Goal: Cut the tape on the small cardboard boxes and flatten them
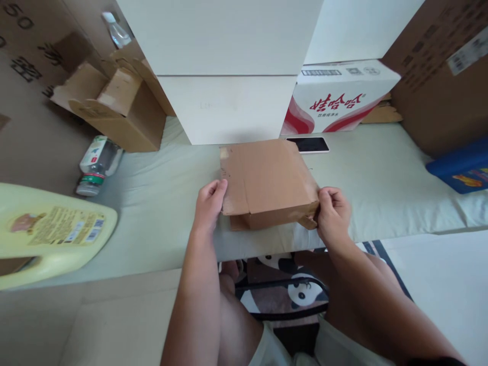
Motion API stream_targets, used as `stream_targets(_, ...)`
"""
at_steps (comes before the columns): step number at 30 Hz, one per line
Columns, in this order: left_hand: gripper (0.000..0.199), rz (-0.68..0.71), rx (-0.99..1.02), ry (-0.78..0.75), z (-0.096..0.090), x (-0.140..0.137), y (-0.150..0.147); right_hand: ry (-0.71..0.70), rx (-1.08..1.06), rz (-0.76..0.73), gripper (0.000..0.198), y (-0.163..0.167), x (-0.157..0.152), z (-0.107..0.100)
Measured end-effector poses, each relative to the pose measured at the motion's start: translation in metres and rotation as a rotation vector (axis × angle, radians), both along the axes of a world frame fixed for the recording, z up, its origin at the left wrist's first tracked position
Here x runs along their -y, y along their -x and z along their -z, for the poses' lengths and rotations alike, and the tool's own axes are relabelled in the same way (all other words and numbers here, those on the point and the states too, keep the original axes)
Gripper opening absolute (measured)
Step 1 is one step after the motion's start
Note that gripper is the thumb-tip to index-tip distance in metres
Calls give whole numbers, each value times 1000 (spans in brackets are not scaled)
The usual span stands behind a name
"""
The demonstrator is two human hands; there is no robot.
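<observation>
Brown cardboard box (269,185), pinched at opposite edges by my left hand (211,201) and right hand (334,208) — top panel (263,170) laid across, small flap (308,222) beside my right grip jutting untucked.

Brown cardboard box (269,175), top side level, corner flap (308,222) jutting, over pale cloth (163,203)

Dark-screened phone (308,145), red-and-white carton (331,104), pale yellow jug (57,229), blue container (461,166), clear bottle (94,165)
</observation>
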State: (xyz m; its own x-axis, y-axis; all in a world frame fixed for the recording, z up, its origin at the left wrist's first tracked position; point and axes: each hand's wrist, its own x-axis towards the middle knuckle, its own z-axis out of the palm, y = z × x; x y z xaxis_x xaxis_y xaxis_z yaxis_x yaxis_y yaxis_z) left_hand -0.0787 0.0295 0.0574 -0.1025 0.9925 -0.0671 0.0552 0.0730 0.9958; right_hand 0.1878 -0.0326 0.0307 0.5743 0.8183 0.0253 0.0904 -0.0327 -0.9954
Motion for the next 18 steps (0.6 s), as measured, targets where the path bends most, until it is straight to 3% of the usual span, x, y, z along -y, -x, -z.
stream_targets(5, 47, 4, 42, 13, 2, -2, 0, -80, 130, 280, 30, -34, 11, -15)
stream_targets(10, 42, -2, 11, 18, 2, -3, -1, -23, 150, 517, 17, -94, 38, -27)
stream_targets(15, 41, -4, -14, 37, 2, -5, -9, 78, 134, 491, 18, -125, 65, -27)
stream_targets(18, 40, 4, -21, 54, 2, -5, -16, 16, 102, 430, 21, -134, 71, -16)
